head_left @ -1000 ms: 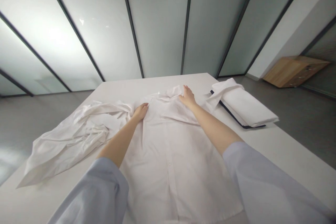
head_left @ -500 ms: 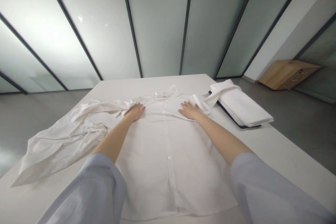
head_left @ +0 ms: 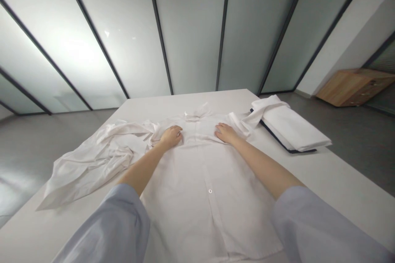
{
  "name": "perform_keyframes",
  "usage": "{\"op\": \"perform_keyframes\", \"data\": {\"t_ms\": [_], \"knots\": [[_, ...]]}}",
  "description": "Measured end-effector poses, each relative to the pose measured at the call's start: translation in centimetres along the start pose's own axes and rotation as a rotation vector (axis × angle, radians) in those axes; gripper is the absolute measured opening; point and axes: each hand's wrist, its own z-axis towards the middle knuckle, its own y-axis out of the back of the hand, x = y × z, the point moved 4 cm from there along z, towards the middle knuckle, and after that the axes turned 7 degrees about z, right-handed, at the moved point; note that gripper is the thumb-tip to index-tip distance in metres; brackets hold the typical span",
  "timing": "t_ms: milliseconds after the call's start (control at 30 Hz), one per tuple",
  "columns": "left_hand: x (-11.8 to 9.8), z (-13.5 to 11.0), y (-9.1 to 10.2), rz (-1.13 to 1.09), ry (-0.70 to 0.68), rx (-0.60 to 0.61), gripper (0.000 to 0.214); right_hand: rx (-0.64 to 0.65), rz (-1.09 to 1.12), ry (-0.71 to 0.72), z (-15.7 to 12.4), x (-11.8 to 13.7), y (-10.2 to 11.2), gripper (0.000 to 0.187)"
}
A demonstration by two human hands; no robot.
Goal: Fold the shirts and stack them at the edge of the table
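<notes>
A white button-front shirt (head_left: 191, 197) lies spread on the table, its collar toward the far side and its hem toward me. My left hand (head_left: 172, 136) rests on the upper left part of the shirt, fingers loosely bent and apart. On the upper right part is my right hand (head_left: 226, 132), also open, with fingers slightly curled against the cloth. Neither hand shows a clear grip on the fabric. One round button (head_left: 210, 191) is visible on the front placket.
Crumpled white cloth (head_left: 101, 160) lies at the left, touching the shirt's side. A folded white stack (head_left: 293, 125) with a dark layer underneath sits on the white table (head_left: 342, 193) at the right. Behind are frosted glass panels (head_left: 194, 28) and a wooden cabinet (head_left: 352, 88).
Both hands have gone from lying flat to having bent fingers. My left hand has moved inward, toward the shirt's middle. The view has turned slightly left.
</notes>
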Motion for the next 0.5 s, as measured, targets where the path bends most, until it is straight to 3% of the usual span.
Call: {"op": "perform_keyframes", "data": {"t_ms": [67,200,333,433,500], "knots": [[-0.8,1.9,0.1,-0.025,0.041,-0.039,0.041,-0.007,0.004,-0.003,-0.4,0.0,-0.2,0.046],[-2.6,6.2,-0.9,-0.037,0.037,0.012,0.034,-0.019,-0.009,-0.016,-1.4,0.0,-0.4,0.046],[-3.4,9.8,-1.6,-0.071,0.055,0.018,0.047,-0.039,-0.023,-0.021,-2.2,0.3,-0.3,0.046],[-3.7,10.9,-1.9,-0.062,0.106,0.069,0.066,-0.047,-0.023,-0.02,-2.3,0.4,-0.2,0.046],[-4.1,10.7,-2.1,-0.043,0.107,0.099,0.067,-0.041,-0.019,-0.019,-2.3,0.4,-0.2,0.047]]}}
